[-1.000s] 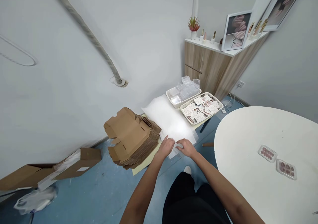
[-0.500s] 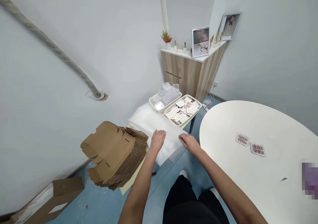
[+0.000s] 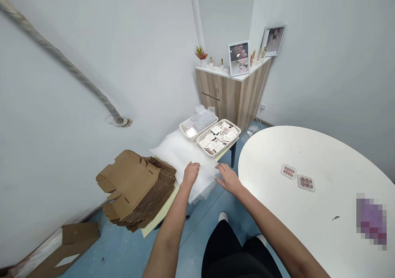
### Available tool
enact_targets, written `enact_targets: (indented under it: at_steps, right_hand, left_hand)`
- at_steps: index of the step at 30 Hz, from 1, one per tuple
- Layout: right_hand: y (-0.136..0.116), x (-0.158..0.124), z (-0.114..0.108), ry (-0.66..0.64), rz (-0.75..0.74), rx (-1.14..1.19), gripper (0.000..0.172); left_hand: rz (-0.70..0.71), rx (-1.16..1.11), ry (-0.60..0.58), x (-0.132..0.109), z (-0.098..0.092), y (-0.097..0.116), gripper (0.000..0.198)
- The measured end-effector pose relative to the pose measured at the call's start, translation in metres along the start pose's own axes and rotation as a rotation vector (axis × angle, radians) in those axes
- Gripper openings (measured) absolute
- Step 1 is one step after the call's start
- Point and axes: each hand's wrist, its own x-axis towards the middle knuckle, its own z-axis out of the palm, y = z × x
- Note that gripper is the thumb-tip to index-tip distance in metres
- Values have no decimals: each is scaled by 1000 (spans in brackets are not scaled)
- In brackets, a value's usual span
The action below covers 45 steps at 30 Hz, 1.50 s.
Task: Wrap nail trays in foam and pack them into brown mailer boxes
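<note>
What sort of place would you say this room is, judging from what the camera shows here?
It is probably a small packing room for false nails: there is a stack of flattened cardboard boxes, a white foam sheet, and clear trays of pink nails.

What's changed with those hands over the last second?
The left hand and right hand, almost together a second ago, have spread apart over the white foam sheet, neither visibly gripping anything. The whole view also shifted as the head moved. The stack of flattened brown cardboard boxes and white plastic basket of printed cards stayed put.
</note>
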Motion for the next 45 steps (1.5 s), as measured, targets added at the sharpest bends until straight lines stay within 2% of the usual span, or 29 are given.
enact_targets:
  at_steps: [2, 3, 4, 8, 11, 15, 18, 20, 23, 27, 31, 34, 38, 41, 45]
  right_hand:
    - [-5, 5, 9, 14, -6, -38, 72]
    - [-8, 9, 13, 4, -1, -56, 81]
    - [-12, 13, 17, -15, 10, -70, 81]
    - [-28, 31, 20, -113, -25, -46, 61]
    - [-41, 34, 9, -102, -93, 18, 75]
    - [-43, 21, -15, -17, -61, -31, 84]
    - [-22, -6, -35, 21, 27, -168, 96]
    - [1, -35, -50, 41, 123, -251, 97]
    - [39, -95, -71, 79, 264, -362, 80]
    - [91, -194, -94, 100, 419, -493, 81]
    - [130, -288, -98, 49, 529, -537, 82]
    - [148, -341, -89, -20, 585, -517, 77]
    - [164, -385, -66, -112, 652, -463, 72]
    - [171, -403, -53, -172, 675, -415, 73]
    - [170, -413, -49, -186, 679, -335, 63]
  left_hand:
    - [5, 27, -12, -4, -10, -1, 27]
    - [9, 39, -17, -6, -17, -2, 27]
    - [14, 49, -20, -10, -24, -3, 27]
    - [-1, 110, -26, -23, -57, -3, 25]
    - [-55, 143, -17, -29, -81, 4, 23]
    - [31, 139, 19, -22, -96, 32, 21]
    - [150, 82, 84, -7, -93, 73, 17]
    - [232, 2, 110, 4, -82, 111, 15]
    - [388, -162, 109, 16, -54, 178, 20]
    - [665, -284, 72, 15, 5, 267, 44]
    - [746, -257, -26, -5, 68, 330, 52]
    - [735, -230, -102, -24, 107, 357, 56]
    - [672, -191, -207, -44, 146, 373, 59]
    - [683, -186, -232, -53, 163, 376, 62]
    - [727, -177, -181, -57, 170, 378, 79]
